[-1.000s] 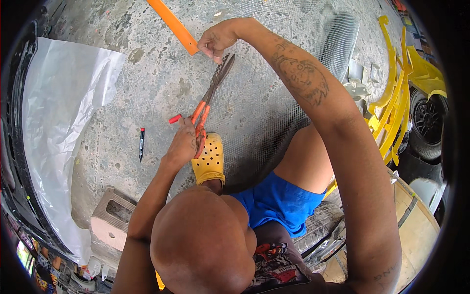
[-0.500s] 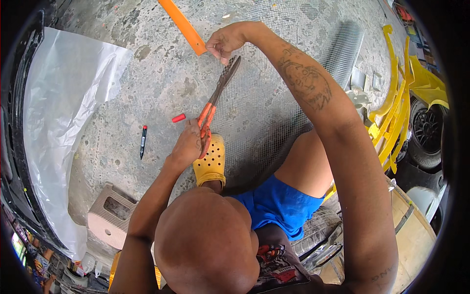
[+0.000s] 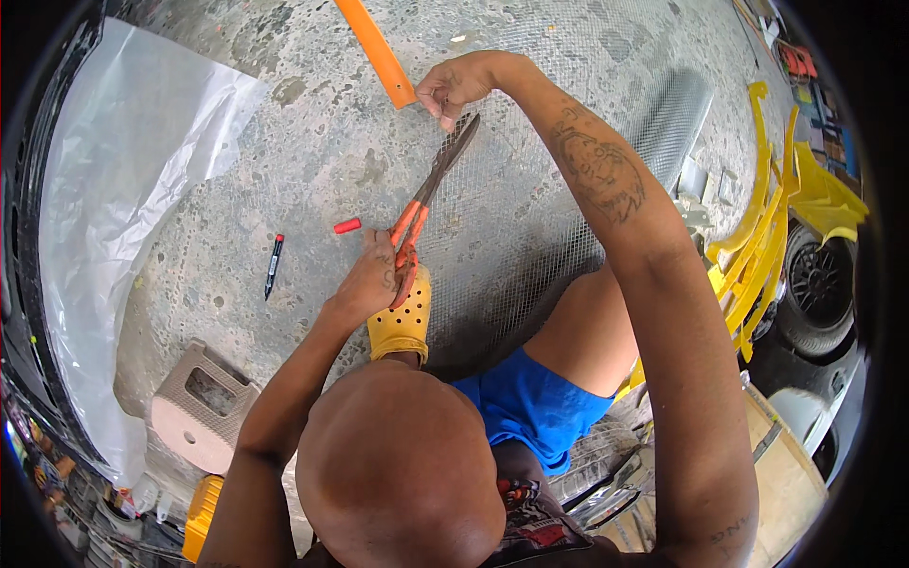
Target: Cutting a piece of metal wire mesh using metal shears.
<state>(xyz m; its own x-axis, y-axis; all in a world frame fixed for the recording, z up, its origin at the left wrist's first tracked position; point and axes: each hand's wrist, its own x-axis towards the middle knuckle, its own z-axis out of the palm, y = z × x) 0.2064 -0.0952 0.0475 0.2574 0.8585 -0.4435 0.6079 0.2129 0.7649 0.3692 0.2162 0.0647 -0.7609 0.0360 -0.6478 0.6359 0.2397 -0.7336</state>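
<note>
Left hand [image 3: 371, 275]: as it grips the shears [image 3: 434, 182] mid-frame, blades [image 3: 461, 142] extend above-right.
Right hand [image 3: 456, 85]: pinches mesh [image 3: 544, 256], upper center.

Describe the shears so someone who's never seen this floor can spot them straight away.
Find the wire mesh spread over the floor, then the yellow clog near its left edge. By the clog's toe, the left hand grips the shears. Long dark blades joined to orange-red handles set them apart from the all-orange strip farther out.

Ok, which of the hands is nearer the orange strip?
Right. The right hand is beside the near end of the orange strip; the left hand is farther back, holding the shears.
</note>
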